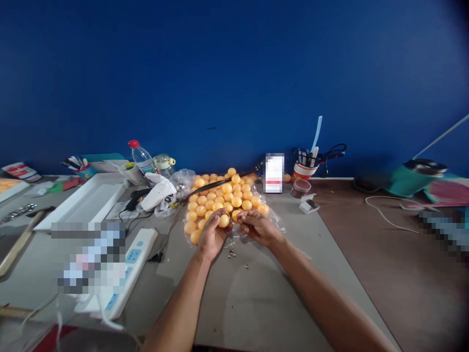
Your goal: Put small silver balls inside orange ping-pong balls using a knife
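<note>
My left hand (pixel 213 233) is closed around an orange ball (pixel 224 221), which looks like a table tennis ball. Close on its right, my right hand (pixel 259 226) has its fingers pinched together; whatever they hold, if anything, is too small to make out. Behind both hands lies a heap of similar orange balls (pixel 210 196) on clear plastic film (pixel 273 217). A dark strip (pixel 208 187) runs across the heap. A few tiny shiny pieces (pixel 231 253) lie on the grey table top (pixel 256 303) just below my hands.
On the left are a white power strip (pixel 144 247), a white tray (pixel 86 200), a hot glue gun-like tool (pixel 156 193) and a red-capped bottle (pixel 141 155). A cup of pens (pixel 305 171), a small white box (pixel 309 206) and a teal container (pixel 410 181) stand right.
</note>
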`<state>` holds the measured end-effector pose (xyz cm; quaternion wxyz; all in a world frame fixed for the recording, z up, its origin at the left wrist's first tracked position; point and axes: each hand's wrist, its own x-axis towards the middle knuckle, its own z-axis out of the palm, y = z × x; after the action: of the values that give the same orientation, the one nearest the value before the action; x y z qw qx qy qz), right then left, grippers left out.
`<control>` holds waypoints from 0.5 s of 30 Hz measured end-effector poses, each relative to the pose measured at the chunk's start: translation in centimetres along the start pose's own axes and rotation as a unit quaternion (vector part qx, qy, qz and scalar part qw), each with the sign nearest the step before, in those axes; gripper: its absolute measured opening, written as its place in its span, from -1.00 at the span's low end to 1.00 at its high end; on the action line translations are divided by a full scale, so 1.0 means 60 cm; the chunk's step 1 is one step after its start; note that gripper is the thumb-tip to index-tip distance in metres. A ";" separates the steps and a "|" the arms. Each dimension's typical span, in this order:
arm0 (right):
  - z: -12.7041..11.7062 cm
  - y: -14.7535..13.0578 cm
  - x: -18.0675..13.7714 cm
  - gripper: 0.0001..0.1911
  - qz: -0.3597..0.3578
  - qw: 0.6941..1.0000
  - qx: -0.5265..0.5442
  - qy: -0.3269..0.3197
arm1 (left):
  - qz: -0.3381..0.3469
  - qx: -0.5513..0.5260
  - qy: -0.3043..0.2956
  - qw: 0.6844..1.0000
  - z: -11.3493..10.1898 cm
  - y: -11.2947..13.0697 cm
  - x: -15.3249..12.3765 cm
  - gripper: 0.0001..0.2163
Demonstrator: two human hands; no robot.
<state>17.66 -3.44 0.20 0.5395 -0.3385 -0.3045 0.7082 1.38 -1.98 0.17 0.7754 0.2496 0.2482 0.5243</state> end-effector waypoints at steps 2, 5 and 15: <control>0.000 -0.001 -0.001 -0.69 -0.004 1.000 0.003 0.002 | -0.012 0.005 -0.013 1.000 -0.002 0.000 -0.001 -0.69; -0.002 -0.003 -0.002 -0.70 -0.006 1.000 0.015 0.007 | -0.026 0.011 -0.027 0.999 -0.005 -0.001 -0.001 -0.66; -0.010 0.003 0.004 -0.78 -0.023 0.999 0.049 -0.007 | -0.046 0.015 -0.012 0.999 -0.008 -0.011 0.003 -0.66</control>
<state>17.99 -3.22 -0.31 0.5694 -0.2999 -0.2813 0.7118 1.60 -1.97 -0.65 0.7975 0.2561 0.2581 0.4814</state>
